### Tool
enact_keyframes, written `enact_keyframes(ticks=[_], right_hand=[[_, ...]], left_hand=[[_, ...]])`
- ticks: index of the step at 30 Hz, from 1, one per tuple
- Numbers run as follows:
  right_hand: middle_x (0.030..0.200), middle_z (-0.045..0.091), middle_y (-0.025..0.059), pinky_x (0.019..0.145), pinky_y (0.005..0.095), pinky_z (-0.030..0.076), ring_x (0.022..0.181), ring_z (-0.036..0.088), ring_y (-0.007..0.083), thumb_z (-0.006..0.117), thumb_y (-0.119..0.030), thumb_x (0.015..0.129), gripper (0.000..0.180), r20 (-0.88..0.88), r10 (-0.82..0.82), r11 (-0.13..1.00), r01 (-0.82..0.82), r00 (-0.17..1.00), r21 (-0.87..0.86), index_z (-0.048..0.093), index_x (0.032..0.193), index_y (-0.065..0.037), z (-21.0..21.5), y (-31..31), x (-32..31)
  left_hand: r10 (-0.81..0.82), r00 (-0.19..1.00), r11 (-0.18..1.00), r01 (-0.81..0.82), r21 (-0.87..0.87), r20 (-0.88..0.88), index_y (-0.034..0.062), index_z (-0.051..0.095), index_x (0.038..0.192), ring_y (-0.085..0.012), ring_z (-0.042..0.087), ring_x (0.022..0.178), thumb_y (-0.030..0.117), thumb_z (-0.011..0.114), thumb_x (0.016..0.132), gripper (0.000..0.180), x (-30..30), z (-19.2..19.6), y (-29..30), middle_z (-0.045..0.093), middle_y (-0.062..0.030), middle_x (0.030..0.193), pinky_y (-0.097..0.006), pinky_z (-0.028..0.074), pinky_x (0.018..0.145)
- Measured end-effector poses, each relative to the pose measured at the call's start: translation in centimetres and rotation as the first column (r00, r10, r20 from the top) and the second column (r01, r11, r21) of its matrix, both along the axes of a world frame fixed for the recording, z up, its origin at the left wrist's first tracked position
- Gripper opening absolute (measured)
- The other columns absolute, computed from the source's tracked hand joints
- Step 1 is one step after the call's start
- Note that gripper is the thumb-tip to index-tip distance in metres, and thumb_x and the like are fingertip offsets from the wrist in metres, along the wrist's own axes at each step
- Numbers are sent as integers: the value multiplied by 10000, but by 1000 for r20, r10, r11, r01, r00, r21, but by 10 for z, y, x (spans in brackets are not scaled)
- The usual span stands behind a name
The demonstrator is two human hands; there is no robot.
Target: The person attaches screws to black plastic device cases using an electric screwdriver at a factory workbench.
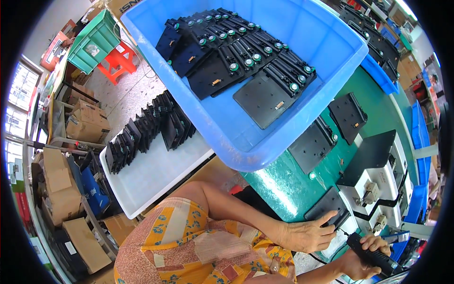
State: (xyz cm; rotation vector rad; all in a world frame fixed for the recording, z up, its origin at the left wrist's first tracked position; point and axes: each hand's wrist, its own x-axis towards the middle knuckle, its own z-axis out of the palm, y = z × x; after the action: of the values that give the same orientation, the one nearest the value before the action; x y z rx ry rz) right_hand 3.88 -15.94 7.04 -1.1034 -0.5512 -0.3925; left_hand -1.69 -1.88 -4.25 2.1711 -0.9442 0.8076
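Note:
My left hand [305, 235] is closed on the near edge of a black flat plate [325, 204] on the green table, with the thumb over it. In my right hand [364, 265] is a black electric screwdriver [373, 255], fingers wrapped round its body. The tip of the screwdriver points left toward the plate's near edge; whether it touches is too small to tell. Beyond the plate lie two more black plates: one with a rolled black cable and round green-and-silver end [312, 146], another [348, 117] farther right.
A large blue bin [227, 154] holding several similar plates rises in front. On the left is a white tray [146, 189] with black plates standing in rows. White machines [378, 189] with metal blocks stand at right on the green table [269, 189]. Cardboard boxes [87, 120] fill shelves far left.

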Motion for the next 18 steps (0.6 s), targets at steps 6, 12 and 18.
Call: enact_keyframes(ticks=[6,12,18], right_hand=[[870,429,95,697,345,398,754,443,199,627,-545,907,578,-39,-43,998,41,998,-53,519,1083,-5,-15,-40,-9],[867,433,94,703,343,394,754,443,199,632,-522,912,568,-34,-56,998,56,998,3,525,1101,4,-16,-62,-24],[836,428,74,647,327,386,726,440,186,624,-495,907,517,-19,-18,1000,18,1000,8,565,1069,-8,-17,-98,-47]], left_hand=[[-46,997,998,48,41,-58,-57,640,1052,-340,566,1144,181,593,799,351,-1,4,8,615,-219,1202,-738,220,1127],[-5,998,999,8,52,-59,-20,639,1016,-315,565,1096,153,606,796,283,-5,6,3,600,-174,1135,-730,233,1126],[-62,998,996,63,66,-7,30,655,910,-285,568,1071,195,614,768,221,0,6,-11,603,-128,1062,-729,289,1090]])
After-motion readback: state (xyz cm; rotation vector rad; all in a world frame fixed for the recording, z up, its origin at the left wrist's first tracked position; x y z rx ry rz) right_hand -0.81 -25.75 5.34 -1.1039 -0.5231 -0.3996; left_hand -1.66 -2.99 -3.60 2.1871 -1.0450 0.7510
